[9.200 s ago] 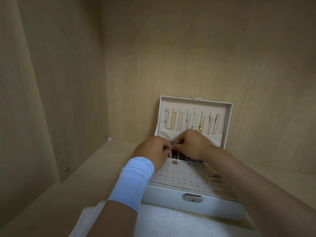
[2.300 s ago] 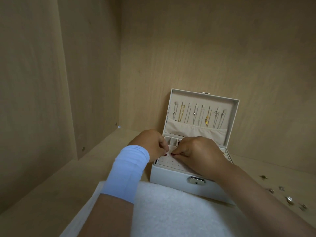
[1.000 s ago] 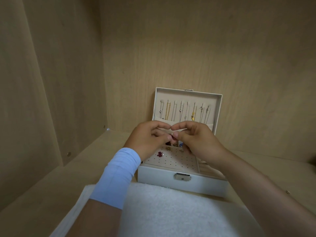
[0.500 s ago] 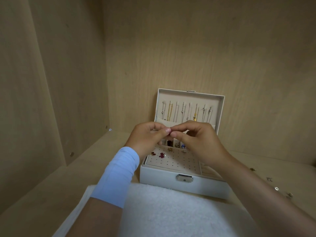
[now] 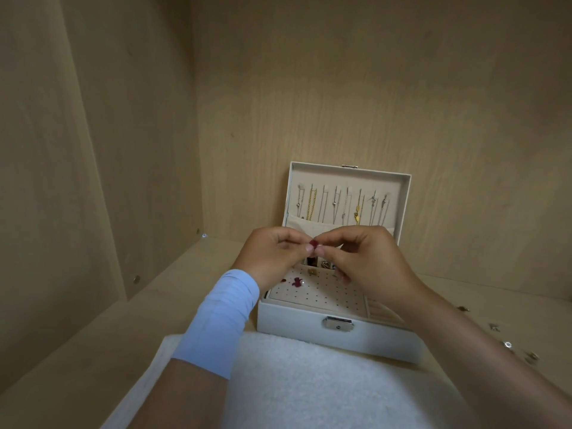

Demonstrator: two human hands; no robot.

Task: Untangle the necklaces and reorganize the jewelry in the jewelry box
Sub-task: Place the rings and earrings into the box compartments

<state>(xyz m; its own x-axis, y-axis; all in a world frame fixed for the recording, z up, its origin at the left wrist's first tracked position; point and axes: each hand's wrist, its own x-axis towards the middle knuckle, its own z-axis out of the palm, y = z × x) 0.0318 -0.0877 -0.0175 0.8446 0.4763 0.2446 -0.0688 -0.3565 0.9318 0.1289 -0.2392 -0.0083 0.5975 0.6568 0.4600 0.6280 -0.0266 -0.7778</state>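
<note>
A white jewelry box [image 5: 309, 328] stands open on the wooden shelf. Several silver and gold necklaces [image 5: 343, 205] hang straight in its raised lid. Above the box, my left hand [image 5: 272, 255] and my right hand [image 5: 368, 261] meet fingertip to fingertip and pinch a small dark red earring [image 5: 313, 243] between them. On the perforated earring panel [image 5: 328, 297] lie another red earring [image 5: 297, 282] and a small gold piece [image 5: 312, 271]. The back compartments are mostly hidden behind my hands.
A white fluffy towel [image 5: 309, 382] lies in front of the box. Several small silver pieces [image 5: 507, 345] are scattered on the shelf at the right. Wooden walls close in at the left and behind the box.
My hands have stayed together above the box. A red earring now shows between my fingertips. The view has shifted slightly.
</note>
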